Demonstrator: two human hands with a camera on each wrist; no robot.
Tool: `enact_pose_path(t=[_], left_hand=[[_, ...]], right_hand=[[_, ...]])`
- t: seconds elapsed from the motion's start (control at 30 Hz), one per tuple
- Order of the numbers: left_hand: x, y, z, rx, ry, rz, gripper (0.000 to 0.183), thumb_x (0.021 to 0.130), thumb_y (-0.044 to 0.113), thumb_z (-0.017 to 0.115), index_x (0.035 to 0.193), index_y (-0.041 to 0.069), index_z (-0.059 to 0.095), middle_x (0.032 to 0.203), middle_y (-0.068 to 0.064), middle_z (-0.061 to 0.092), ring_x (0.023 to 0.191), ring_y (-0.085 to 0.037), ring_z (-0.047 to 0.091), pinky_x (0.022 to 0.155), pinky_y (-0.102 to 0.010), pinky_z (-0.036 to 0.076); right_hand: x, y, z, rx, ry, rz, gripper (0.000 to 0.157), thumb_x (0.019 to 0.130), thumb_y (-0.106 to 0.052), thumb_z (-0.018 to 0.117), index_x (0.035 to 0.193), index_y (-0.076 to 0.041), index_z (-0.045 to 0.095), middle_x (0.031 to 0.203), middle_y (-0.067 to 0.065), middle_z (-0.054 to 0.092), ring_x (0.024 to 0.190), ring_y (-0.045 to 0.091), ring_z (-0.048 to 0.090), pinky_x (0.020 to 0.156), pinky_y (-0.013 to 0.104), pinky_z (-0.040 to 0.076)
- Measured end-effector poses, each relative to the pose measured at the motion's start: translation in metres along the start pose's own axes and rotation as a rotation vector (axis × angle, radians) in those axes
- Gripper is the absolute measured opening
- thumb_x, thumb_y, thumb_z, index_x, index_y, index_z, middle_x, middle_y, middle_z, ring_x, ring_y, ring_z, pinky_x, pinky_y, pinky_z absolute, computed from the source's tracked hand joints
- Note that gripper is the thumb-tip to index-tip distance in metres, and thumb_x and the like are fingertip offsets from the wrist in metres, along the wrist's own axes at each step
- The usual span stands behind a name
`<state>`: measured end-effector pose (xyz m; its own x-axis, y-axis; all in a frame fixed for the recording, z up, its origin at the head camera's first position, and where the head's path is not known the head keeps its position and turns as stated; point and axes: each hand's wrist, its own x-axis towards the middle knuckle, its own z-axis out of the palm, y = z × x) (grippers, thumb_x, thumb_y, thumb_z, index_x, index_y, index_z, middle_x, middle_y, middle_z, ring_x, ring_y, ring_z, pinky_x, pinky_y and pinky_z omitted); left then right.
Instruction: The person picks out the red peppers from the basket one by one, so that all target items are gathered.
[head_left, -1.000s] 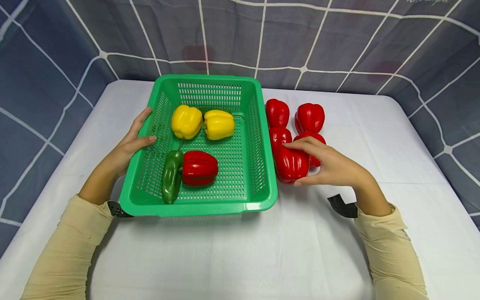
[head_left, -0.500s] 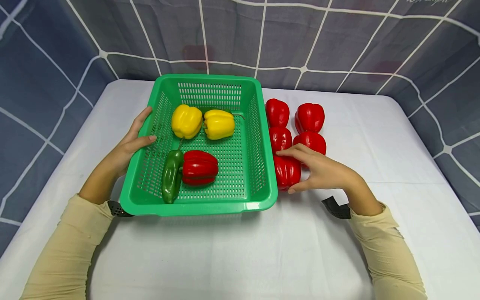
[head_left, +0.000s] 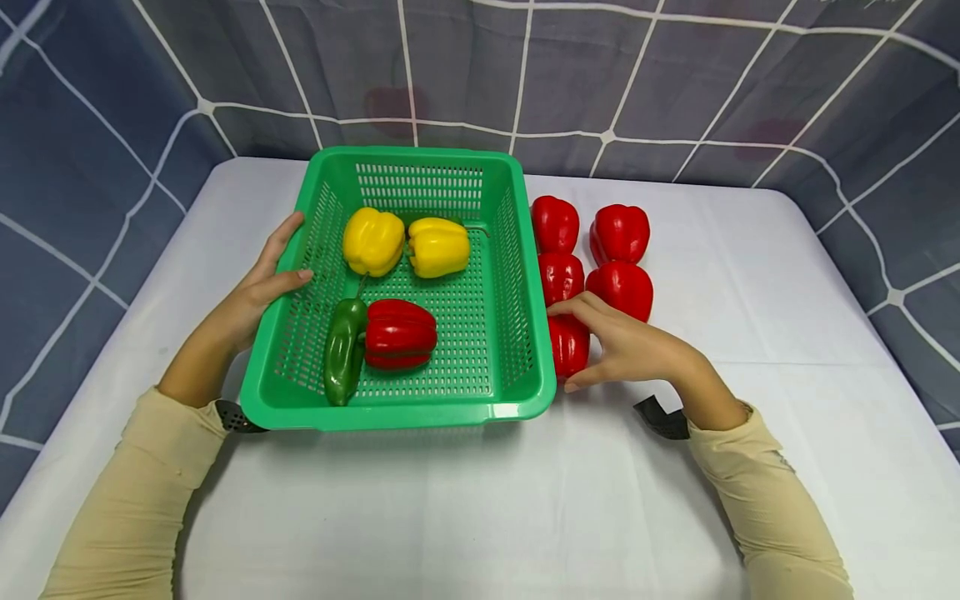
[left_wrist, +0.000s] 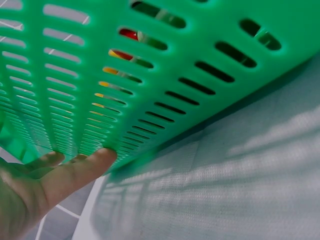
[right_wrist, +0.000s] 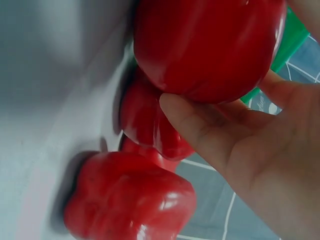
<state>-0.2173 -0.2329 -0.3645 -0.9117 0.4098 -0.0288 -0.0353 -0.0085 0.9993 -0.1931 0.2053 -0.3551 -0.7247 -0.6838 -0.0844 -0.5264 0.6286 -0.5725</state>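
Note:
At the left rim of a green slotted plastic basket (head_left: pixel 442 417), my left hand (head_left: pixel 251 300) holds on, its thumb laid over the rim. In the left wrist view, fingers (left_wrist: pixel 75 177) lie against the slotted wall. Outside the basket's right wall, my right hand (head_left: pixel 633 346) grips a red bell pepper (head_left: pixel 567 346) between thumb and fingers; the right wrist view shows this pepper (right_wrist: pixel 205 45) large. Inside the basket are two yellow bell peppers (head_left: pixel 372 242), a red bell pepper (head_left: pixel 401 333) and a long green pepper (head_left: pixel 343 350). A dark stem (head_left: pixel 476 230) shows behind the right yellow one.
Several more red bell peppers (head_left: pixel 618 233) stand in two rows on the white-covered table (head_left: pixel 480 508), close to the basket's right side. Dark grey cloth with white grid lines (head_left: pixel 465 75) hangs around the back and sides.
My right hand has moved left and slightly toward me with the red bell pepper, bringing it against the basket's right side. The left hand and basket have stayed put.

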Motion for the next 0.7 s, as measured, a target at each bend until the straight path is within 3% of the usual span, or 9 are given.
enact_pose_path(t=[0.23, 0.7], left_hand=[[0.0003, 0.0, 0.0002, 0.012, 0.01, -0.001, 0.069, 0.095, 0.01, 0.039, 0.145, 0.035, -0.001, 0.151, -0.014, -0.004, 0.103, -0.009, 0.05, 0.072, -0.023, 0.054], [0.0002, 0.0008, 0.0005, 0.006, 0.011, -0.009, 0.07, 0.095, 0.01, 0.039, 0.145, 0.035, -0.001, 0.15, -0.015, -0.003, 0.101, -0.009, 0.052, 0.072, -0.023, 0.054]], right_hand=[[0.0019, -0.0001, 0.0022, 0.003, 0.001, -0.028, 0.079, 0.063, -0.031, 0.083, 0.128, -0.014, 0.042, 0.125, 0.001, 0.042, 0.119, 0.016, 0.035, 0.096, 0.041, 0.043], [0.0017, 0.0017, 0.0019, -0.013, -0.011, 0.01, 0.081, 0.064, -0.033, 0.083, 0.13, -0.016, 0.038, 0.124, 0.004, 0.039, 0.12, 0.019, 0.033, 0.093, 0.043, 0.045]])
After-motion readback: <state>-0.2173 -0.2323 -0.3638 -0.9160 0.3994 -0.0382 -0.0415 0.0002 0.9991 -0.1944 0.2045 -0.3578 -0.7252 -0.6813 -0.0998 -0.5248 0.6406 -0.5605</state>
